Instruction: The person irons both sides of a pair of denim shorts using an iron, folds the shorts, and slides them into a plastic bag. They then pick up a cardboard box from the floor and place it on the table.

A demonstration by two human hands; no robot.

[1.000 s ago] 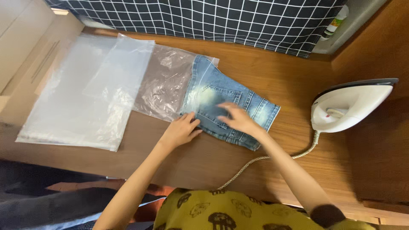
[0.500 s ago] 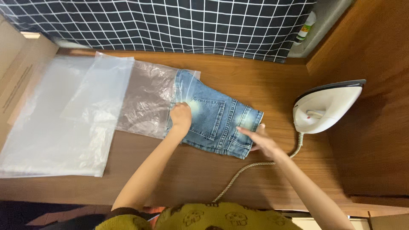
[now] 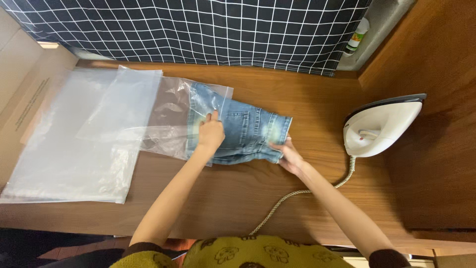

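My left hand (image 3: 210,134) rests on the folded denim shorts (image 3: 248,131), at the mouth of the plastic bag (image 3: 171,116) that the shorts lie partly inside. My right hand (image 3: 290,156) touches the shorts' right end, which sticks out of the bag. All this lies on the wooden table (image 3: 238,193). Left of the bag, and partly over it, lies a stack of plastic bags (image 3: 79,134). The iron (image 3: 379,126) stands well to the right of the shorts, its cord (image 3: 297,193) running back toward me across the table. A checked cloth (image 3: 198,30) hangs behind the table.
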